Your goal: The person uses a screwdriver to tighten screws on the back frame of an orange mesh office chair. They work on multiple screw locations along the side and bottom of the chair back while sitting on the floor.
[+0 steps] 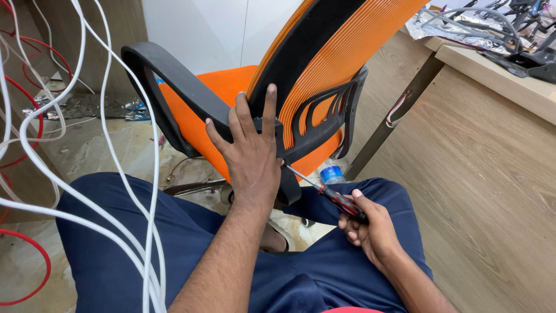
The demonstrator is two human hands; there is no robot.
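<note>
screwdriver (333, 197) with a red-and-black handle lies slantwise, its long axis running from the lower right up to the upper left; the thin metal shaft points toward the underside joint of an orange office chair (341, 64), where the tip slips out of sight behind the left hand (252, 153). the right hand (368, 229) is closed around the handle's rear end, low over the person's right thigh. the left hand rests flat, fingers spread and straight, pressed against the black plastic frame where the armrest (174, 87) meets the backrest; it grips nothing, only braces the chair. the two hands are apart, joined only by the line of the tool.

the chair is tipped toward the person, its back leaning off to the upper right. backrest and seat are orange mesh with a fine woven texture, edged by smooth black plastic; the armrest is a broad curved black loop, and a ribbed black lumbar bracket (330, 110) crosses the back. blue trousers (174, 243) cover the person's lap in the foreground. white cables (116, 168) and red cables (32, 249) hang in loops at the left, across the left knee. a small plastic bottle (331, 174) lies on the pale stone floor behind the chair. at the right stands a light wood-grain table (492, 75) on a dark slanted leg, carrying crumpled foil and dark parts.
</note>
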